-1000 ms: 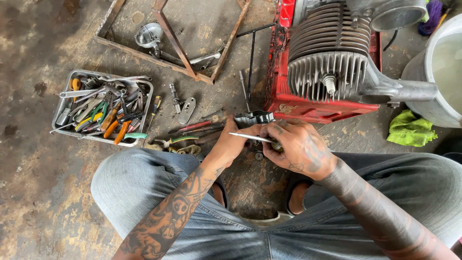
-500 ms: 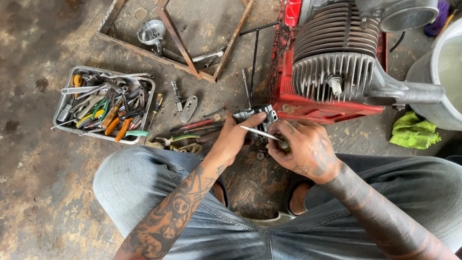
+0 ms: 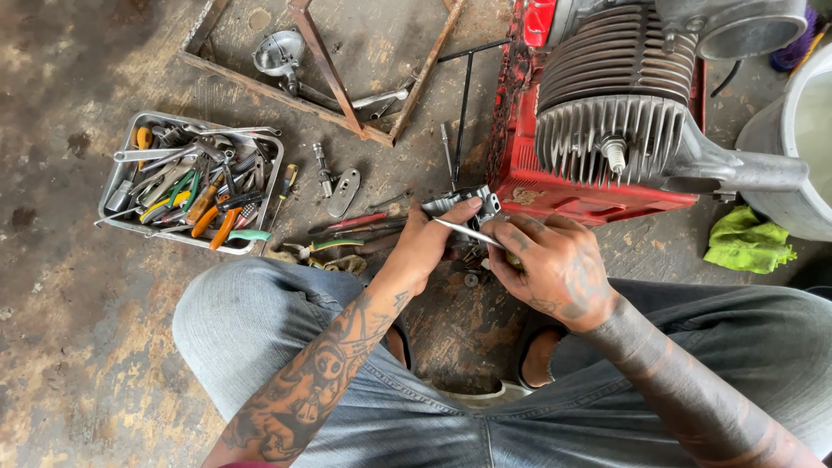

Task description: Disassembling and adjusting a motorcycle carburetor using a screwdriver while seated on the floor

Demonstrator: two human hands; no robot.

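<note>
My left hand (image 3: 431, 243) grips a small grey metal engine part (image 3: 459, 204) just above the floor, between my knees. My right hand (image 3: 550, 264) holds a thin screwdriver (image 3: 464, 231) whose silver shaft points left, with its tip against that part. Both hands sit close together, in front of a finned engine cylinder (image 3: 611, 113) mounted on a red frame (image 3: 555, 186). The lower side of the metal part is hidden by my fingers.
A metal tray (image 3: 121, 173) with several pliers, wrenches and screwdrivers stands at the left. Loose tools (image 3: 342, 247) lie beside my left hand. A rusty frame (image 3: 325, 65) with a chrome lamp lies behind. A green rag (image 3: 745, 243) and a large grey container (image 3: 784, 139) are at the right.
Both hands with the part and screwdriver have shifted slightly toward the red frame. The view has moved a little, otherwise the scene is the same.
</note>
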